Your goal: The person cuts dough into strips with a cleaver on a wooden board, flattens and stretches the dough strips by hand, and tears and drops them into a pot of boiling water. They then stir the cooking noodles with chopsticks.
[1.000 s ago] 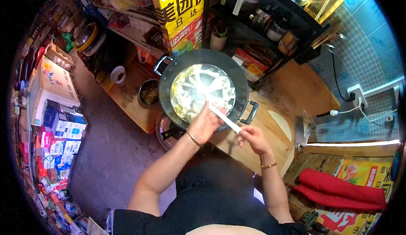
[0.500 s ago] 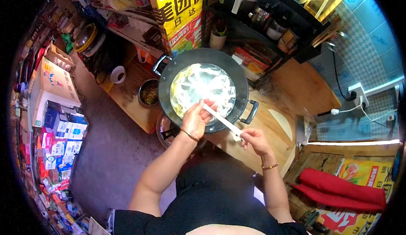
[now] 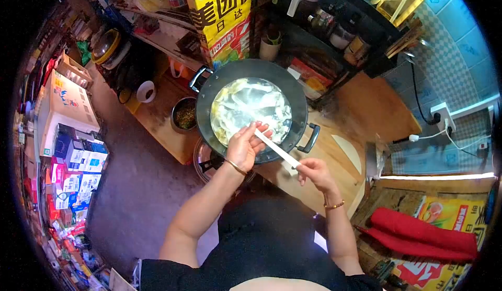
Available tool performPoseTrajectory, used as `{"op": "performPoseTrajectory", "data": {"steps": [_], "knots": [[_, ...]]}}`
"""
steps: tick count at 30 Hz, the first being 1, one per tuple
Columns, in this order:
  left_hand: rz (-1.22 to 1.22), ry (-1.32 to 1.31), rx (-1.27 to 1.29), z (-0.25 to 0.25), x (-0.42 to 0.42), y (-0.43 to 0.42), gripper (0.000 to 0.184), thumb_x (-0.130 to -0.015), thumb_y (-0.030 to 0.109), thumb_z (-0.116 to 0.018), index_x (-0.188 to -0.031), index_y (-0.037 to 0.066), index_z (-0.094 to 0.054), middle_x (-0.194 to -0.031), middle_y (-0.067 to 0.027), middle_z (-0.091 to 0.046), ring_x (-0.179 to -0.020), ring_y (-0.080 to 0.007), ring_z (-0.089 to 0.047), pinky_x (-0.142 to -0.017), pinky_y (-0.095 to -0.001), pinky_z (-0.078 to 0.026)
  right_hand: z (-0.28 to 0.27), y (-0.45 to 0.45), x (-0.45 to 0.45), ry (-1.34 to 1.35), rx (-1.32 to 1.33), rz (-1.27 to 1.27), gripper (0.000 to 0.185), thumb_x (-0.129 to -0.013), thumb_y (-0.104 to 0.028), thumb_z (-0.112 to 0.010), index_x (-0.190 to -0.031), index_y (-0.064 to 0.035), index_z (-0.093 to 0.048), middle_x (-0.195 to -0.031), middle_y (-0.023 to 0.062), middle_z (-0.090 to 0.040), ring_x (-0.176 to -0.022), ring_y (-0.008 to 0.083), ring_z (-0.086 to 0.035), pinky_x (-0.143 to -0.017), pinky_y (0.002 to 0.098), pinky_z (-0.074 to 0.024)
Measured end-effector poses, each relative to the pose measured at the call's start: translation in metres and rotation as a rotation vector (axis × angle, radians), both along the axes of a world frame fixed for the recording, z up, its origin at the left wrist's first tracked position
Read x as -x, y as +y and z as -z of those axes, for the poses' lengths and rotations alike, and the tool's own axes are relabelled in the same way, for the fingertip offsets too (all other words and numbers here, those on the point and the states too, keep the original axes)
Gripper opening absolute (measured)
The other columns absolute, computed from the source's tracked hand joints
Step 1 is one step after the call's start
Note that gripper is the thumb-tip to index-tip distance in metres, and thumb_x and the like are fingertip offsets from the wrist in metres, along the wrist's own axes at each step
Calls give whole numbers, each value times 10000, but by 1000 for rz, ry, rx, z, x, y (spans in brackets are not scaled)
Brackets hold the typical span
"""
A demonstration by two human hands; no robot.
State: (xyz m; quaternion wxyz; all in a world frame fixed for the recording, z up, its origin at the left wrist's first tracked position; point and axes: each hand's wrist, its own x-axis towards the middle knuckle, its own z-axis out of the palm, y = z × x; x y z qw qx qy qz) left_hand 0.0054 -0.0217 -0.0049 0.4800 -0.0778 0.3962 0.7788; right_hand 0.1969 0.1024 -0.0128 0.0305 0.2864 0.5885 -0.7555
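A large dark two-handled pot (image 3: pixel 209 100) holds bright, glaring liquid with pale and yellowish pieces (image 3: pixel 243 100). Over its near edge, my left hand (image 3: pixel 244 147) is palm up with the fingers apart, the far end of a white strip-like stick (image 3: pixel 277 151) lying at its fingertips. My right hand (image 3: pixel 315 173) pinches the near end of that stick, to the right of the pot's front edge and above the wooden board. Whether the stick is rigid or soft I cannot tell.
Left of the pot stands a metal bowl (image 3: pixel 184 115) of dark flecked contents, with a white cup (image 3: pixel 146 91) beyond it. A wooden board (image 3: pixel 334 181) lies right of the pot, a red cloth (image 3: pixel 418 233) at the lower right, and a black shelf (image 3: pixel 334 8) behind.
My left hand has drawn back slightly to the left, its fingers now more spread. My right hand has shifted slightly, still pinching the white stick.
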Motion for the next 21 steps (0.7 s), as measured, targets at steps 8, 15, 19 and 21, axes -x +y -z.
{"op": "performPoseTrajectory", "data": {"steps": [8, 15, 19, 21], "knots": [[315, -334, -226, 35, -27, 5, 380, -911, 320, -372, -1102, 3, -459, -1066, -135, -555, -1030, -246, -522, -872, -366, -426, 2, -7, 27, 228, 80, 19, 180, -857, -172, -534, -925, -10, -570, -696, 22, -596, -531, 74, -545, -481, 190, -435], [6, -50, -63, 10, -7, 1, 244, -900, 161, -417, -1055, -24, -450, -990, -160, -558, -932, -276, -574, -797, -395, -499, 9, -5, 17, 31, -35, -20, 185, -834, -181, -573, -858, 1, -595, -639, 27, -594, -516, 70, -547, -447, 179, -411], [-55, 3, -65, 16, -2, 3, 320, -912, 248, -390, -1090, -13, -441, -1023, -162, -554, -967, -259, -556, -845, -378, -465, 10, -1, 16, 91, 17, 29, 173, -837, -164, -567, -865, 5, -594, -639, 31, -593, -513, 74, -548, -462, 188, -433], [107, -133, -154, 18, -12, 3, 420, -907, 366, -372, -1118, 10, -442, -1062, -140, -552, -999, -221, -531, -862, -344, -428, 9, -1, 21, 177, 69, 55, 180, -847, -161, -552, -901, 6, -587, -672, 32, -596, -523, 69, -548, -469, 185, -433]]}}
